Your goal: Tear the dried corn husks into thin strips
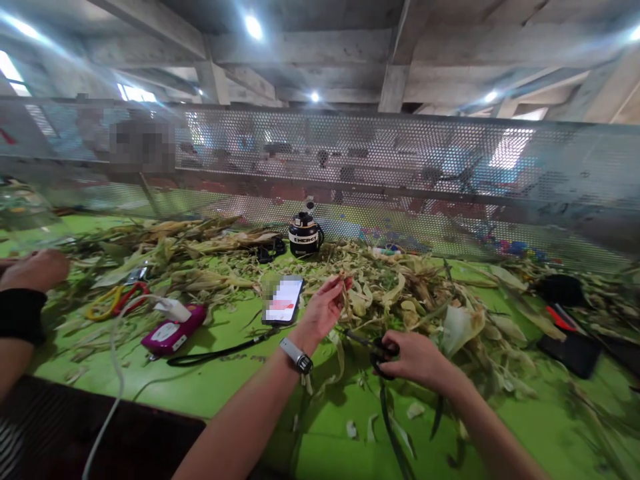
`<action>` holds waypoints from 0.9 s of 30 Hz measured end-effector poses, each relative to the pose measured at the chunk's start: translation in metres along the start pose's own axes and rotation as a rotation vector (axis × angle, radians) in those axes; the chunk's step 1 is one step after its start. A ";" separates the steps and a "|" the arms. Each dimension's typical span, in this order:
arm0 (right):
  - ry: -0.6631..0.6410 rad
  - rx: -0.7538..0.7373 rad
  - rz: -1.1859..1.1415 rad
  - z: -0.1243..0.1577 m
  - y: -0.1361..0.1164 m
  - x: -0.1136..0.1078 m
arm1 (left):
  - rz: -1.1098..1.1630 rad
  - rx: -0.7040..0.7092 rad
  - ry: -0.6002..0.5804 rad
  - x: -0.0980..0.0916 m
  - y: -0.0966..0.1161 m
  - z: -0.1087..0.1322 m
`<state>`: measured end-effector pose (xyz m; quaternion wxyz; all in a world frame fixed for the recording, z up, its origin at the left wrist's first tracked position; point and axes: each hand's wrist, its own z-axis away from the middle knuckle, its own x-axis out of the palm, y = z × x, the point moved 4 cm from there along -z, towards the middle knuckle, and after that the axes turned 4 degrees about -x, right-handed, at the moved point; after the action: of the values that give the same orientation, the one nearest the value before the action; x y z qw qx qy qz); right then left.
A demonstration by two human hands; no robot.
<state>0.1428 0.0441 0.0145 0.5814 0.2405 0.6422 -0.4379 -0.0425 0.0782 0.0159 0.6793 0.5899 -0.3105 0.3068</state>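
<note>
My left hand point(324, 310), with a grey watch point(296, 355) on its wrist, is raised over the table. Its fingers pinch a thin strip of dried corn husk point(349, 300). My right hand point(413, 359) grips a pair of dark-handled scissors point(361, 339), whose blades point left, below my left fingertips and apart from them. Heaped dry corn husks point(400, 293) lie just behind both hands. Cut scraps and long green strips are scattered in front of my right hand. A phone point(284, 301) with a lit screen lies left of my left hand.
A black bottle point(304, 237) stands near the perforated metal screen point(330, 153). On the left are a purple power bank point(173, 331) with a white cable, and red and yellow scissors handles point(131, 298). A co-worker's hand point(37, 269) is at far left. A dark flat object point(570, 353) lies right.
</note>
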 end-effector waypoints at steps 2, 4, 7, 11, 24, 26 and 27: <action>0.004 -0.038 -0.024 0.002 -0.002 -0.002 | -0.003 0.002 0.003 -0.001 0.000 -0.001; 0.006 -0.120 -0.057 0.004 -0.007 -0.005 | -0.010 -0.006 0.004 -0.001 0.001 -0.002; 0.075 -0.228 -0.155 0.006 -0.013 -0.011 | -0.049 -0.004 0.011 -0.001 0.000 0.000; 0.454 -0.120 -0.338 0.007 -0.005 -0.028 | -0.264 -0.033 -0.060 0.007 -0.010 0.008; 0.437 -0.036 -1.031 -0.006 -0.001 -0.017 | -0.581 -0.299 -0.306 0.019 -0.035 0.034; 0.432 -0.008 -1.131 -0.007 -0.002 -0.014 | -0.562 -0.376 -0.352 0.019 -0.039 0.037; 0.436 0.000 -1.174 -0.007 -0.003 -0.012 | -0.548 -0.402 -0.375 0.019 -0.042 0.039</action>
<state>0.1390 0.0511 0.0264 0.0995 -0.0685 0.7713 -0.6249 -0.0001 0.0361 0.0098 0.7695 0.5520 -0.3144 -0.0661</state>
